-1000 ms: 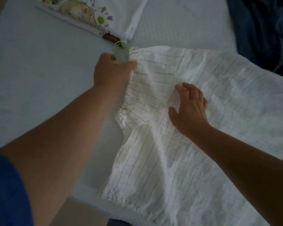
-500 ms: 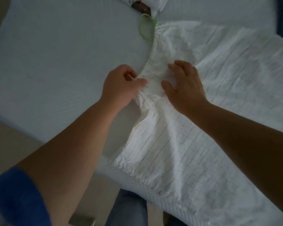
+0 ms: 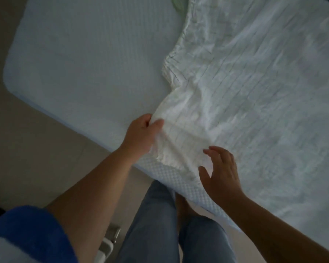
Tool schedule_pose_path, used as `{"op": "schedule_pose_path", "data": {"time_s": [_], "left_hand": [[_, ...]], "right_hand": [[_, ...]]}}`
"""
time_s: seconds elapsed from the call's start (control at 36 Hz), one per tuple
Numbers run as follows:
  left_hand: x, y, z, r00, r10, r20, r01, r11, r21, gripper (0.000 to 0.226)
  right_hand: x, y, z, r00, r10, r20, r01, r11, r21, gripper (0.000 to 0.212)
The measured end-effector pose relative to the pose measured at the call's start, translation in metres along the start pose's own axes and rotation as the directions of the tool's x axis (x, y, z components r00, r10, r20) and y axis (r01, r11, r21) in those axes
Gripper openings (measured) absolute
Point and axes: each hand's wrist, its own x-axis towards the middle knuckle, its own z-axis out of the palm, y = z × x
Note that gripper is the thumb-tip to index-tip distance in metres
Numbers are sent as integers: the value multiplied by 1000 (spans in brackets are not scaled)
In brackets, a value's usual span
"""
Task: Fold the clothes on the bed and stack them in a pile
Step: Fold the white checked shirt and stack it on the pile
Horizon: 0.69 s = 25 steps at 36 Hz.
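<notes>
Left hand on the sleeve hem, right hand closing in

Over on the left, the left hand (image 3: 141, 133) pinches the gathered cuff of the white striped garment (image 3: 254, 95) right at the bed (image 3: 74, 63) edge; the sleeve runs up and away to the right, its body spread flat across the mattress. Further right, the right hand (image 3: 220, 173) hovers with fingers spread and relaxed, holding nothing, just beside that same cuff, so the left hand looks better placed to lead the fold
</notes>
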Motion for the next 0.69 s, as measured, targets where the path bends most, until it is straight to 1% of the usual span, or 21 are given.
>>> {"op": "schedule_pose_path", "data": {"time_s": [0.03,0.06,0.08,0.14,0.19,0.25,0.28,0.33,0.39,0.42,0.44,0.47,0.5,0.53,0.56,0.58,0.61,0.64,0.67,0.69], "left_hand": [[-1,-1,0,999,-12,-41,10,998,-62,26],[-3,-2,-1,997,-12,-81,6,998,-66,27],[-4,-4,-3,993,-3,-116,-1,999,-34,28],[-6,-13,-5,988,-9,-151,25,994,102,32],[-9,-27,-6,989,-55,-136,89,960,264,38],[-12,-38,-5,988,-94,-119,127,943,308,41],[-14,-42,-5,988,-96,-120,128,946,297,39],[-17,-45,-4,987,-95,-127,121,968,218,34],[-24,-47,-5,987,-119,-106,132,984,120,31],[-27,-48,-5,986,-139,-87,146,986,84,32],[-30,-50,-5,984,-163,-70,166,985,53,33],[-32,-52,-5,980,-189,-59,190,982,12,32],[-34,-51,-4,975,-216,-58,214,976,-48,30],[-35,-48,-3,968,-241,-64,232,965,-121,29],[-35,-43,-3,965,-250,-78,235,957,-169,30],[-34,-37,-5,966,-238,-99,219,960,-175,30],[-33,-31,-6,969,-215,-120,194,966,-169,29],[-32,-25,-9,972,-193,-133,168,970,-176,28],[-30,-18,-12,973,-187,-135,155,964,-215,28],[-29,-11,-15,972,-199,-121,160,948,-276,26]], "right_hand": [[-6,2,4,1000,1,-10,-1,1000,17,45],[-12,3,8,1000,-1,-14,2,999,35,44],[-17,5,11,1000,-9,-19,10,999,47,44],[-26,11,16,999,-25,-27,25,999,35,44],[-35,20,19,1000,-19,-15,19,1000,-4,46],[-43,29,22,1000,3,6,-2,1000,-27,47],[-48,33,24,1000,24,14,-23,999,-29,46],[-57,40,28,997,73,11,-73,997,-15,40],[-67,39,34,992,123,24,-124,991,57,28],[-71,38,38,986,152,68,-159,982,106,20],[-73,36,43,971,184,151,-207,967,148,12],[-75,34,48,939,224,260,-276,943,184,8],[-77,33,54,889,271,368,-369,901,228,8],[-77,31,61,828,328,455,-493,812,313,11],[-76,28,66,763,384,520,-623,651,433,14],[-74,23,70,706,429,563,-708,430,561,16],[-73,19,74,671,468,576,-714,197,672,14],[-71,14,77,647,507,569,-662,3,750,9],[-69,8,79,627,539,562,-579,-160,799,8],[-67,3,80,616,554,559,-478,-301,825,12]]}}
